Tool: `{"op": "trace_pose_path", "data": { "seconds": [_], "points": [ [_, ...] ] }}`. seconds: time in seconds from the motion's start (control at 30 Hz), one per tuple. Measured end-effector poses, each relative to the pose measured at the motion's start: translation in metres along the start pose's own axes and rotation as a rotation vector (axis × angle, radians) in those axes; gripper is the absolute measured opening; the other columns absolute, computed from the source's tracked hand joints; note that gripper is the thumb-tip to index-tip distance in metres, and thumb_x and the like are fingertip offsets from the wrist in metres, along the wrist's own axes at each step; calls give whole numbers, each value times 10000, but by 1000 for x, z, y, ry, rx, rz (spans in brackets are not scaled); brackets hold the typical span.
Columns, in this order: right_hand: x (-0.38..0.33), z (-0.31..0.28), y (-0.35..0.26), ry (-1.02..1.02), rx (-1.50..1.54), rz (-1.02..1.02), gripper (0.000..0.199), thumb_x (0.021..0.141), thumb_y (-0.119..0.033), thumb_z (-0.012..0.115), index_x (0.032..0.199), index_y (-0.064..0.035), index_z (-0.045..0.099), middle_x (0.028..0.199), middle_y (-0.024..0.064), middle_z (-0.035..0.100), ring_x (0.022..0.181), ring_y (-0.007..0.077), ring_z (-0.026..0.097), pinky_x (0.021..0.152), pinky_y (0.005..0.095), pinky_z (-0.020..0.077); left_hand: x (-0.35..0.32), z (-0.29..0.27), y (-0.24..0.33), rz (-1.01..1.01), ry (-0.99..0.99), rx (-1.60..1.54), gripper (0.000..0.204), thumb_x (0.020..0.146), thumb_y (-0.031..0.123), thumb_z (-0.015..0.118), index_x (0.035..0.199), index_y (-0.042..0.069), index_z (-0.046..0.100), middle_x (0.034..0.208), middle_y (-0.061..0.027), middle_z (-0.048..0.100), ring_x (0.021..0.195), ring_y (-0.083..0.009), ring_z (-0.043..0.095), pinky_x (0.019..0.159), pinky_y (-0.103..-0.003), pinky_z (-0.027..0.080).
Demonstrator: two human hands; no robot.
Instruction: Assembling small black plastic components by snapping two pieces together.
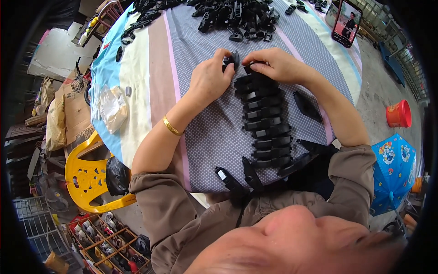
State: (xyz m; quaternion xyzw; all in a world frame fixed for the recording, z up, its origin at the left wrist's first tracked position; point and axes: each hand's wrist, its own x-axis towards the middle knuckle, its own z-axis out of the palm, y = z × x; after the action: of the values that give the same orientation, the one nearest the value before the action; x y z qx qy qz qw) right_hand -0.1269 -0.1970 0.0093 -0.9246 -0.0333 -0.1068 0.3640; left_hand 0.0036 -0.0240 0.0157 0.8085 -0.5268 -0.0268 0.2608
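Note:
My left hand (207,76) pinches a small black plastic part (234,59) between thumb and fingers, above the far end of a row. That row of similar black plastic parts (268,121) lies side by side on the dotted cloth, running toward me. At its far end my right hand (276,65) has thumb and fingers closed on another black part (249,69), mostly covered by the fingers. Around the row lie loose black parts: one to the right (306,106), and several by the near table edge, among them one with a pale patch (228,179).
A heap of black parts (237,18) covers the far side of the table. At the far right stands a phone (347,23) with a lit screen. A clear plastic bag (112,109) lies on the left. Beside the table are a yellow chair (86,176), a red bucket (398,114) and a blue umbrella (393,171).

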Motion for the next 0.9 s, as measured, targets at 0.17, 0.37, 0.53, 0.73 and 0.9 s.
{"op": "trace_pose_path", "data": {
  "seconds": [0.17, 0.37, 0.53, 0.73, 0.9],
  "points": [
    [-4, -14, -11, -298, 128, 60, 268, 831, -110, 621, 1073, 4, 630, 941, 101, 674, 854, 185, 638, 779, 302, 500, -1, -11, 0, -30, 66, -18, 267, 854, 228, 538, 1055, 70, 615, 826, -193, 668, 752, -357, 646, 686, -426, 504],
    [-8, -11, -12, -313, 207, 60, 304, 769, -71, 677, 1064, -5, 647, 946, 85, 669, 810, 161, 625, 725, 284, 503, -10, -9, 0, -18, 9, 43, 283, 863, 220, 513, 1069, 82, 651, 799, -213, 662, 751, -364, 648, 706, -443, 501],
    [-6, 4, -1, -67, -135, -106, 297, 748, -61, 683, 1038, -4, 650, 942, 68, 614, 806, 186, 598, 693, 279, 482, -2, -20, -16, 76, -252, -48, 298, 837, 135, 533, 1108, 72, 641, 925, -209, 616, 926, -346, 579, 856, -397, 463],
    [-1, 9, 1, 176, -110, -140, 289, 747, -88, 707, 1023, -17, 654, 922, 80, 591, 809, 214, 579, 681, 286, 472, 0, -10, -24, 240, -68, -34, 218, 734, 160, 735, 936, 82, 708, 967, -146, 572, 934, -294, 559, 814, -345, 475],
    [-8, 5, -7, 156, -289, -238, 260, 733, -85, 713, 983, -25, 678, 883, 77, 611, 799, 222, 578, 666, 303, 475, -4, -8, -15, 106, -118, -181, 224, 716, 162, 751, 898, 42, 700, 838, -106, 609, 804, -268, 596, 748, -348, 490]
  ]
}}
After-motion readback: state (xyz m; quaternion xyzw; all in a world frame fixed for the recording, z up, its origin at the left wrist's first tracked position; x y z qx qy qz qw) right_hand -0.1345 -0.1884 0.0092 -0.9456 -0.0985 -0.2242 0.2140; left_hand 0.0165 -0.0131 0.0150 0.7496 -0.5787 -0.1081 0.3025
